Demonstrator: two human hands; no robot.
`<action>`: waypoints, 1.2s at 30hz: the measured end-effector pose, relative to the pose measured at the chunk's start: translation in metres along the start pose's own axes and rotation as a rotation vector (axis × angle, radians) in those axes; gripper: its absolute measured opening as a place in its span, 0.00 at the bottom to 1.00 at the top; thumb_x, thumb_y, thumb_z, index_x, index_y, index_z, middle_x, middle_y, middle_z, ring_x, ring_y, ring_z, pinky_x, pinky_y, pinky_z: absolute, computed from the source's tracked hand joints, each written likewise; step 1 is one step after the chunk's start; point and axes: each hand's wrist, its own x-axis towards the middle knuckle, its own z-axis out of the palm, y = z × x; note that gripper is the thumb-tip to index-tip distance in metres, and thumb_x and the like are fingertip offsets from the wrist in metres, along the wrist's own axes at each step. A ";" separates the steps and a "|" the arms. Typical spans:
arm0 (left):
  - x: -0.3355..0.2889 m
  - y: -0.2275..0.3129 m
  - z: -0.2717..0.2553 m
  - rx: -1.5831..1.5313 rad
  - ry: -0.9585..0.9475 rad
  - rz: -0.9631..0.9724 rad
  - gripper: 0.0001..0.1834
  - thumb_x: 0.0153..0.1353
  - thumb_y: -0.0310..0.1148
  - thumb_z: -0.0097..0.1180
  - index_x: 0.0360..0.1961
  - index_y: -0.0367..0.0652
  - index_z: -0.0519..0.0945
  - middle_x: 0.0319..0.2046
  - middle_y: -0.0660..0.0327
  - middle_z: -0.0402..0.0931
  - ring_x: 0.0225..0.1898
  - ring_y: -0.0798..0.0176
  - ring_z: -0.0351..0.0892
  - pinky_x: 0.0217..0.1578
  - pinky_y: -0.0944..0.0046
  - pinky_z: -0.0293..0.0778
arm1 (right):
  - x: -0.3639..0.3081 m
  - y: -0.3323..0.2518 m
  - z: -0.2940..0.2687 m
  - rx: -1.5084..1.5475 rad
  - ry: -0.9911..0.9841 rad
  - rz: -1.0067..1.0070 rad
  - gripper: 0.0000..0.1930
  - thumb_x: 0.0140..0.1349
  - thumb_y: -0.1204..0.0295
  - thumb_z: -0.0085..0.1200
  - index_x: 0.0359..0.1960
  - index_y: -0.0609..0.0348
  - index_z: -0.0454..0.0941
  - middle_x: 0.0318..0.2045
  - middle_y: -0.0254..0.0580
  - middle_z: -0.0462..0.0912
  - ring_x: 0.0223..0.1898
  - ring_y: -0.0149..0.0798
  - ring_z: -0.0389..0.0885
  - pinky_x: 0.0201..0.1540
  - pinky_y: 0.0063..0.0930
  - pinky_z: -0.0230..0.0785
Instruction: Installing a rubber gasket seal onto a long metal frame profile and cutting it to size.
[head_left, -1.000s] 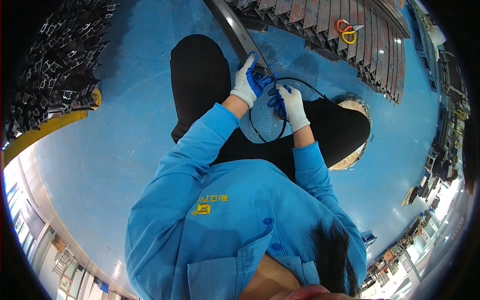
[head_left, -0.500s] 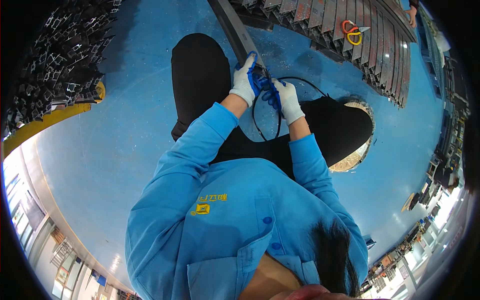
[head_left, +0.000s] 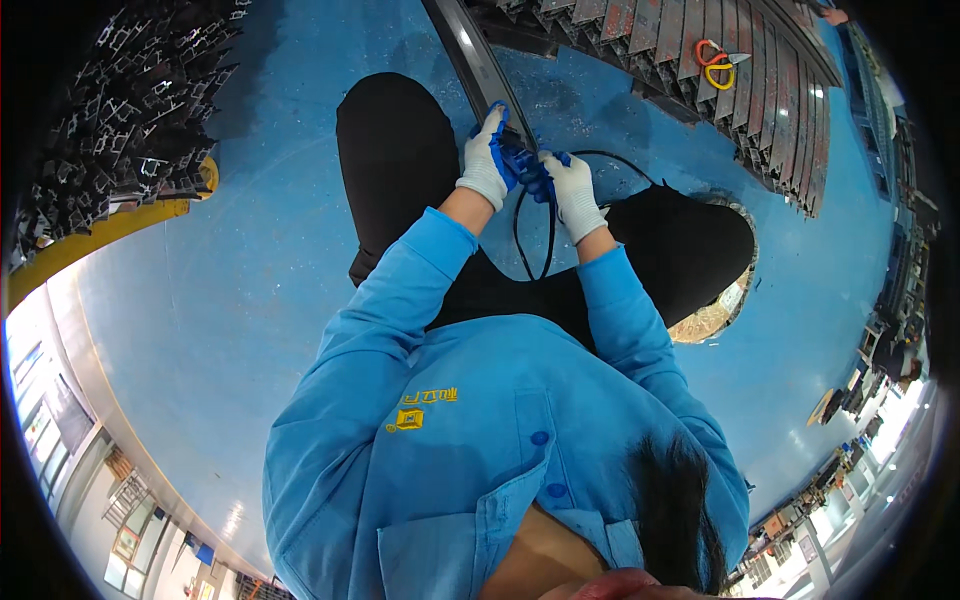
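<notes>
A long dark metal profile (head_left: 470, 55) runs from the top edge down to my hands, between my knees. My left hand (head_left: 486, 162), in a white glove with blue coated fingers, is closed round its near end. Close beside it on the right, my right hand (head_left: 570, 190), gloved the same way, pinches a thin black flexible strip (head_left: 518, 238) at the profile's edge. The strip loops down below the hands, and another length arcs right toward my knee. The fingertips of both hands nearly meet, and their exact contact is partly hidden.
Several dark profiles lie stacked (head_left: 690, 60) at the upper right, with red-and-yellow handled snips (head_left: 722, 66) on top. A person's hand (head_left: 833, 16) shows beyond. More profiles (head_left: 130, 110) are piled at left above a yellow beam (head_left: 110, 232). A wrapped round object (head_left: 712, 318) sits under my right knee.
My right hand has shifted slightly left and up along the profile's edge, closer to the left hand. The black strip's loop has changed shape a little. The view has moved slightly.
</notes>
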 end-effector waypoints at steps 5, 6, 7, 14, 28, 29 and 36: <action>0.002 0.004 0.003 0.031 -0.008 0.035 0.17 0.59 0.42 0.55 0.44 0.43 0.73 0.38 0.54 0.76 0.34 0.57 0.78 0.40 0.56 0.76 | -0.017 0.009 -0.005 -0.120 0.034 0.023 0.11 0.60 0.67 0.52 0.33 0.64 0.74 0.22 0.38 0.78 0.19 0.29 0.74 0.20 0.18 0.64; 0.000 0.002 0.005 0.048 -0.017 0.043 0.17 0.60 0.44 0.54 0.45 0.44 0.73 0.40 0.54 0.75 0.36 0.56 0.77 0.43 0.54 0.75 | -0.028 0.011 -0.009 -0.173 0.044 0.042 0.11 0.60 0.67 0.52 0.33 0.64 0.74 0.22 0.38 0.78 0.20 0.29 0.74 0.20 0.18 0.64; -0.002 0.001 0.007 0.064 -0.024 0.052 0.18 0.60 0.45 0.53 0.45 0.45 0.72 0.42 0.53 0.75 0.39 0.56 0.77 0.46 0.51 0.73 | -0.033 0.012 -0.011 -0.226 0.053 0.061 0.11 0.60 0.67 0.52 0.33 0.64 0.74 0.22 0.38 0.78 0.20 0.29 0.74 0.20 0.17 0.64; 0.001 -0.003 0.010 0.003 -0.041 0.004 0.16 0.59 0.41 0.54 0.43 0.43 0.73 0.35 0.56 0.78 0.30 0.58 0.79 0.32 0.59 0.78 | -0.007 -0.004 0.004 -0.176 0.074 -0.081 0.11 0.60 0.67 0.52 0.32 0.65 0.76 0.21 0.35 0.77 0.19 0.27 0.72 0.20 0.17 0.62; -0.007 0.000 0.030 0.022 -0.024 -0.002 0.16 0.60 0.45 0.53 0.44 0.46 0.73 0.35 0.58 0.78 0.32 0.59 0.79 0.35 0.57 0.79 | 0.000 -0.021 0.002 -0.136 0.054 -0.155 0.12 0.60 0.67 0.51 0.32 0.66 0.77 0.18 0.34 0.75 0.20 0.26 0.71 0.20 0.15 0.60; -0.006 0.001 0.031 0.033 -0.022 0.020 0.16 0.60 0.44 0.53 0.43 0.46 0.74 0.35 0.58 0.78 0.32 0.59 0.79 0.35 0.57 0.79 | -0.008 -0.014 0.001 -0.120 0.068 -0.099 0.12 0.60 0.66 0.51 0.32 0.66 0.77 0.18 0.34 0.75 0.20 0.26 0.71 0.21 0.15 0.60; 0.005 -0.005 0.014 0.087 -0.021 0.066 0.15 0.60 0.43 0.53 0.42 0.46 0.74 0.34 0.59 0.78 0.32 0.59 0.79 0.35 0.57 0.78 | -0.007 -0.026 0.001 -0.198 0.077 -0.076 0.14 0.61 0.65 0.52 0.33 0.67 0.77 0.18 0.34 0.75 0.21 0.25 0.70 0.22 0.13 0.60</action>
